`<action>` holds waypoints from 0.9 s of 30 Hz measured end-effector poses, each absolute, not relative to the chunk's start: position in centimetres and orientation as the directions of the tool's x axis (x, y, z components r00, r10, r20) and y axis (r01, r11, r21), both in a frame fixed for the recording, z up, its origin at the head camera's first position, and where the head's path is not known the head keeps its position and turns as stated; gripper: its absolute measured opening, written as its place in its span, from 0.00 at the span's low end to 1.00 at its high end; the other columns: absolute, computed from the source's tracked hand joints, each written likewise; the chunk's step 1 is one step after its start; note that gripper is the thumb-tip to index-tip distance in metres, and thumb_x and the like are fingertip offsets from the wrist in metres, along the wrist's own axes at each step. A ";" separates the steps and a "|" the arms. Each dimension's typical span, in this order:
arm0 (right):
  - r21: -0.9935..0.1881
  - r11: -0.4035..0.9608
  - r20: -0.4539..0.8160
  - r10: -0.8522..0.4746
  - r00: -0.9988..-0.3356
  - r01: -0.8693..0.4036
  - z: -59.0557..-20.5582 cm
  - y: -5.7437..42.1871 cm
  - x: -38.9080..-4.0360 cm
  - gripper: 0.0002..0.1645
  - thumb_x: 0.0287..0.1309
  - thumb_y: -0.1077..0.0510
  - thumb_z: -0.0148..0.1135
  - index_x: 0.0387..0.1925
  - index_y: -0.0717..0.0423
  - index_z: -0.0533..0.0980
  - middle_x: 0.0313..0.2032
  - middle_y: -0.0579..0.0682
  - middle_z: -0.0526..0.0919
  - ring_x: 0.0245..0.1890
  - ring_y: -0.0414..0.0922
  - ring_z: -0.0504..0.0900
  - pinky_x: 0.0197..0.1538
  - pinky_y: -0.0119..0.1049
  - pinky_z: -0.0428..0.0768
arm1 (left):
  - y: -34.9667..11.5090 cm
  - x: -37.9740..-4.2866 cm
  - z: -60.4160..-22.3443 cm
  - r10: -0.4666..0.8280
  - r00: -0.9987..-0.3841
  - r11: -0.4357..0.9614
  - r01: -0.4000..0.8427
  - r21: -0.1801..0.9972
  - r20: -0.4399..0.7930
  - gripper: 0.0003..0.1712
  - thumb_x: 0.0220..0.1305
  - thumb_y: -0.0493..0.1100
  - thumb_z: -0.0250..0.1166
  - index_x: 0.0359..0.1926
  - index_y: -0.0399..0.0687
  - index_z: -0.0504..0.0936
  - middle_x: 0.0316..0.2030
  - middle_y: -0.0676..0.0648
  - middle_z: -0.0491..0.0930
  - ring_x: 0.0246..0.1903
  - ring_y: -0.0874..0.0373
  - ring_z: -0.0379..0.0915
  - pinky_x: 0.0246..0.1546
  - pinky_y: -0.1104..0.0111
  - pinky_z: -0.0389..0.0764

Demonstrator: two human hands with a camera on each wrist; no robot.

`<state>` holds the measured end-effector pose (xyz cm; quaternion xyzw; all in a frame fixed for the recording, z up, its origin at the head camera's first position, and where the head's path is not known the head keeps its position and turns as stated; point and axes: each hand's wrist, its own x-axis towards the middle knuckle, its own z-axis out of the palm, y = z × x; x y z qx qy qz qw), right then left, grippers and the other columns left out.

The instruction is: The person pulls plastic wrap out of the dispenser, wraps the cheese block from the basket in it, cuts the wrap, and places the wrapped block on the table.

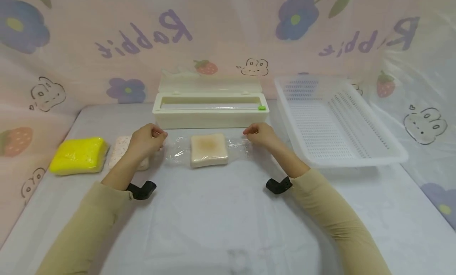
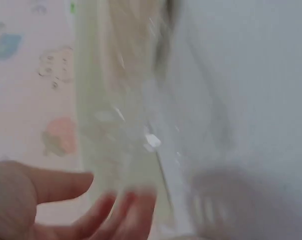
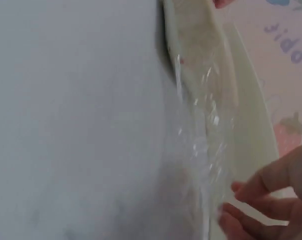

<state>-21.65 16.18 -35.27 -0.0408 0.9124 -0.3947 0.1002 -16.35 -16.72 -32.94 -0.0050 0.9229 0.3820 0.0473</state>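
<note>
A cream, bread-like square block (image 1: 209, 149) with a browned patch on top sits on the table, wrapped in clear plastic film (image 1: 178, 150). Film extends from both sides of it, crinkled and shiny. My left hand (image 1: 147, 140) is beside the film's left end; in the left wrist view its thumb (image 2: 65, 185) stands apart from the fingers. At the other end, my right hand (image 1: 261, 135) has its fingertips close to the film edge, with a gap between thumb and fingers in the right wrist view. Behind the block stands a cream film dispenser box (image 1: 210, 119), its lid raised.
A yellow block (image 1: 79, 156) in film lies at the left. Next to it, a speckled pale block (image 1: 119, 146) is partly hidden by my left hand. A white perforated basket (image 1: 356, 162) stands at the right. Patterned curtain (image 1: 228, 37) hangs behind the table.
</note>
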 end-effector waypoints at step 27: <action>-0.671 0.650 -0.040 -0.511 -0.858 -0.356 -36.0 8.8 -22.6 0.23 0.62 0.45 0.59 0.53 0.54 0.79 0.53 0.52 0.82 0.58 0.47 0.76 0.64 0.43 0.71 | -11.8 -12.5 -35.9 0.216 -0.895 0.369 -0.296 0.881 -0.391 0.26 0.73 0.49 0.50 0.44 0.25 0.79 0.29 0.37 0.86 0.22 0.60 0.83 0.26 0.70 0.84</action>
